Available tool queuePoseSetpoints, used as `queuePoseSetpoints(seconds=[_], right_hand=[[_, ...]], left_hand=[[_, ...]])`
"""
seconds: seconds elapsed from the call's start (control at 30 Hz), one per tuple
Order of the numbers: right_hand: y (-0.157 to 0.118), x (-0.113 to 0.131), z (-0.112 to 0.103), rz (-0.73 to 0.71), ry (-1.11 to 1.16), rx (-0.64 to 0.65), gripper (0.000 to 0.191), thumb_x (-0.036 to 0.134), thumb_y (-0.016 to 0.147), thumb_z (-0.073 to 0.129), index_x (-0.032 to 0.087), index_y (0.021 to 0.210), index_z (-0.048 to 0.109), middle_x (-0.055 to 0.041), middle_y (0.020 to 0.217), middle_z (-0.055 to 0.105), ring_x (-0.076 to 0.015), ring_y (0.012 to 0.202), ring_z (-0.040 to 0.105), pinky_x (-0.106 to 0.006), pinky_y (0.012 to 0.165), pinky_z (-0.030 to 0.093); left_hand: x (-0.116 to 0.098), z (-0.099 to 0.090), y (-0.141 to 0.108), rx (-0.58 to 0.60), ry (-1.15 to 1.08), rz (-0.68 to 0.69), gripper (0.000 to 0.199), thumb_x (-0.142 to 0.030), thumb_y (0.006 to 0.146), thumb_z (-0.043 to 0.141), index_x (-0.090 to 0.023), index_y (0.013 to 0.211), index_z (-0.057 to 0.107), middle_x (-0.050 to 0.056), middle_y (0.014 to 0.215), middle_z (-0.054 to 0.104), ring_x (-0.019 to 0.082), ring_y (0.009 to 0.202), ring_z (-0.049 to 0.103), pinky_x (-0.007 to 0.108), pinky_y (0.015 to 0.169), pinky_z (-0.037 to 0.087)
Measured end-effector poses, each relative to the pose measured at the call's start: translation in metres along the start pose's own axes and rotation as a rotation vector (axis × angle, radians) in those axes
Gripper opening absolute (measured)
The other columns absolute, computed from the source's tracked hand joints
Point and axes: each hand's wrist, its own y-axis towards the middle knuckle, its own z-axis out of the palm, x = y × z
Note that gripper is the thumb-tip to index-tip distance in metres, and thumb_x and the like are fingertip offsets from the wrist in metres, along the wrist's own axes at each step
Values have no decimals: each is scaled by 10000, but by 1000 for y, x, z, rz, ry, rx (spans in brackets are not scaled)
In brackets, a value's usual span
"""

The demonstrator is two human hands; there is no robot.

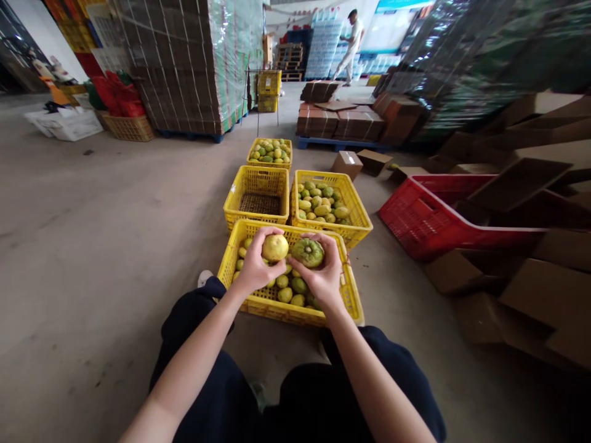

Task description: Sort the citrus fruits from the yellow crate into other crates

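My left hand [261,264] is wrapped round a smooth yellow papaya-like fruit [276,248], its rounded end facing me. Beside it, my right hand [325,271] grips a green, ribbed papaya-like fruit [308,253] with the stem end turned toward me. Both are held up side by side, a small gap between them, over a yellow plastic crate [295,315]. Inside that crate lie several yellow-green fruits [285,294], partly hidden by my hands and wrists. My legs are on either side of the crate's near edge.
Beyond stand a yellow crate [256,217] with no fruit visible, a fruit-filled crate [357,206] and another farther crate [269,164] of fruit. To the right are a red crate [415,227] and cardboard boxes [545,301]. A person [353,46] walks in the background.
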Motion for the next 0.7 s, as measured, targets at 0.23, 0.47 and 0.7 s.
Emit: queuePoseSetpoints(seconds=[0.23, 0.47, 0.7], right_hand=[[1, -10, -5, -289, -298, -2, 469, 179, 617, 810, 246, 1007, 559, -22, 1034, 653, -215, 989, 618, -393, 919, 497], [1, -11, -2, -274, -230, -29, 462, 183, 639, 802, 250, 1003, 525, -9, 1026, 629, -195, 995, 619, -372, 924, 492], [8, -11, -5, 217, 48, -198, 461, 206, 571, 839, 254, 940, 568, 38, 911, 658, -160, 849, 626, -323, 812, 546]], left_hand=[[15, -9, 6, 102, 478, 492, 493, -25, 603, 629, -213, 1056, 582, 48, 1066, 593, 225, 1042, 573, 388, 986, 438], [22, -12, 7, 87, 543, 528, 513, -43, 648, 618, -227, 1118, 530, 59, 1106, 569, 226, 1079, 565, 395, 997, 442], [23, -11, 12, -115, 120, 152, 549, -212, 666, 798, -253, 1169, 582, 70, 1258, 561, 247, 1192, 555, 345, 998, 489]])
